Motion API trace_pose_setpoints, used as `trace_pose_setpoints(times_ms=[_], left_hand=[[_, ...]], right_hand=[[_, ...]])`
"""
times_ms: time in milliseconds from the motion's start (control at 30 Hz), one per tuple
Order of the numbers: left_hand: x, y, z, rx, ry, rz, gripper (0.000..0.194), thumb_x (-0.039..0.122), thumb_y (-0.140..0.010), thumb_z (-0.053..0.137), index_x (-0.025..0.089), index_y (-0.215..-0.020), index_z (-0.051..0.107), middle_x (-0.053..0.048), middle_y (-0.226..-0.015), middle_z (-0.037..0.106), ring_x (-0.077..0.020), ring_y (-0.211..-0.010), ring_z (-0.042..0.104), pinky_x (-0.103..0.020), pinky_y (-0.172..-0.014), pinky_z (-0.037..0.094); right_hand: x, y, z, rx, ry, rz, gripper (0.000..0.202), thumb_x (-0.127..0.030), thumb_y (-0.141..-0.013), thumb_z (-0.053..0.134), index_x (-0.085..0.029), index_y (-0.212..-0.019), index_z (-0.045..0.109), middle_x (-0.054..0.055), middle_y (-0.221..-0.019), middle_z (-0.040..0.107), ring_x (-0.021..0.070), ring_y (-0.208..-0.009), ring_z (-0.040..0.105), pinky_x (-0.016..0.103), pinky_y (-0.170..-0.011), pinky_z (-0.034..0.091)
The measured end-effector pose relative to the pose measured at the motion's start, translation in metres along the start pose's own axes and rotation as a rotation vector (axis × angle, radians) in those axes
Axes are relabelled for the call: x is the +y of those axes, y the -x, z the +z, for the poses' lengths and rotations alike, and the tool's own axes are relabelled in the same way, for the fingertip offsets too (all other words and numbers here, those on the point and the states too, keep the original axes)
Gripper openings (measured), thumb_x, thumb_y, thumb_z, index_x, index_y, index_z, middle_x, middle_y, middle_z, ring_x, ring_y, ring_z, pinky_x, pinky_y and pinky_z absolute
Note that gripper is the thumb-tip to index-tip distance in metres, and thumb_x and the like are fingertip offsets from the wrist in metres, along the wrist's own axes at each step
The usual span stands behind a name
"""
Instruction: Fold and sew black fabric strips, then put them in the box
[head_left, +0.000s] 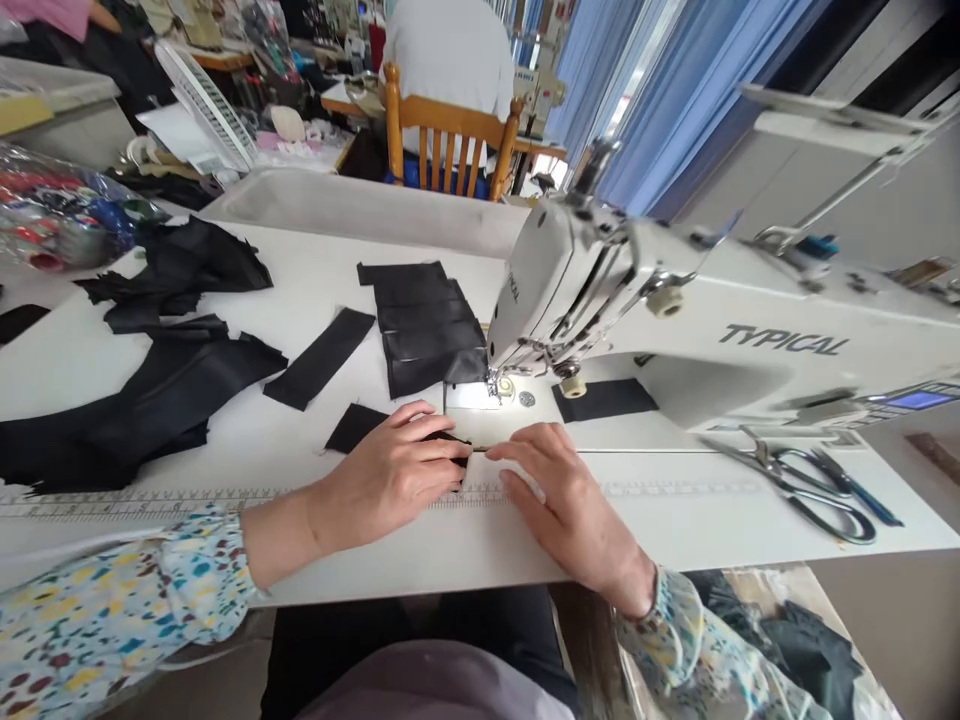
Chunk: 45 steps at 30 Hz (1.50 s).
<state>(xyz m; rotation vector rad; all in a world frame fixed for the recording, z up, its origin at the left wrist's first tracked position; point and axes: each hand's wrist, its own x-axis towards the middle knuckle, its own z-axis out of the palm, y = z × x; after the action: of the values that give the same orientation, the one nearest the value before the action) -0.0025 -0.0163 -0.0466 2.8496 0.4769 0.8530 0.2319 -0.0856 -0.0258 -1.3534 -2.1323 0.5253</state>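
Note:
My left hand (409, 462) lies flat over a black fabric strip (352, 428), its fingers pointing right and covering most of the strip. At the strip's right end, my right hand (556, 495) rests on the white table with fingers bent and the thumb apart from the index finger. I see nothing clearly held in it. Just beyond both hands is the needle area of a white sewing machine (660, 290). Several joined black fabric pieces (427, 330) lie left of the needle. Another black strip (321, 358) sits farther left, and one more (606, 400) lies under the machine arm.
A ruler scale (135, 502) runs along the table's front. Scissors (806, 485) lie at right beside a blue-handled tool (862, 490). Black fabric (150, 385) is heaped at left near a plastic bag (71, 215). A person (450, 50) sits beyond on a wooden chair (454, 125).

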Motion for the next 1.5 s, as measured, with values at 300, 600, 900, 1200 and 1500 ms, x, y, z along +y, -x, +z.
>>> trace_pose_setpoints(times_ms=[300,600,900,1200,1500], left_hand=[[0.004,-0.035,0.027,0.085,-0.067,-0.078,0.026,0.013,-0.101,0.056,0.021,-0.085,0.075,-0.003,-0.109,0.077,-0.0224,-0.11,0.066,-0.05,-0.109,0.043],[0.012,-0.034,0.024,0.054,-0.057,-0.193,0.025,0.014,-0.099,0.06,0.022,-0.08,0.075,-0.004,-0.109,0.071,-0.0265,-0.122,0.058,-0.053,-0.111,0.042],[0.011,-0.037,0.023,0.065,-0.165,-0.125,0.022,0.009,-0.099,0.057,0.018,-0.085,0.073,-0.005,-0.099,0.073,-0.0263,-0.117,0.063,-0.057,-0.116,0.038],[-0.004,-0.04,0.03,0.106,-0.169,-0.156,0.018,0.009,-0.098,0.06,0.017,-0.091,0.074,-0.006,-0.103,0.074,-0.025,-0.119,0.065,-0.057,-0.119,0.036],[-0.003,-0.044,0.026,0.077,-0.145,-0.16,0.021,0.009,-0.098,0.058,0.017,-0.085,0.071,-0.005,-0.108,0.074,-0.0252,-0.122,0.062,-0.057,-0.118,0.036]], right_hand=[[0.023,-0.009,-0.004,-0.011,0.216,-0.108,0.034,-0.011,-0.098,0.05,-0.018,-0.127,0.066,0.011,-0.11,0.059,0.0252,-0.103,0.051,0.045,-0.094,0.051],[0.035,-0.004,-0.005,-0.007,0.322,-0.193,0.04,-0.012,-0.098,0.051,-0.02,-0.135,0.063,0.011,-0.111,0.059,0.0259,-0.104,0.051,0.046,-0.092,0.05],[0.037,-0.008,-0.008,-0.003,0.331,-0.146,0.044,-0.012,-0.099,0.05,-0.021,-0.141,0.059,0.011,-0.115,0.057,0.0266,-0.108,0.05,0.046,-0.095,0.049],[0.038,-0.013,-0.017,-0.018,0.318,-0.069,0.037,-0.015,-0.1,0.046,-0.019,-0.133,0.062,0.014,-0.117,0.057,0.0266,-0.103,0.051,0.049,-0.093,0.049],[0.043,-0.016,-0.014,-0.039,0.398,-0.114,0.036,-0.022,-0.103,0.047,-0.024,-0.135,0.062,0.013,-0.123,0.059,0.0286,-0.11,0.053,0.049,-0.097,0.047]])
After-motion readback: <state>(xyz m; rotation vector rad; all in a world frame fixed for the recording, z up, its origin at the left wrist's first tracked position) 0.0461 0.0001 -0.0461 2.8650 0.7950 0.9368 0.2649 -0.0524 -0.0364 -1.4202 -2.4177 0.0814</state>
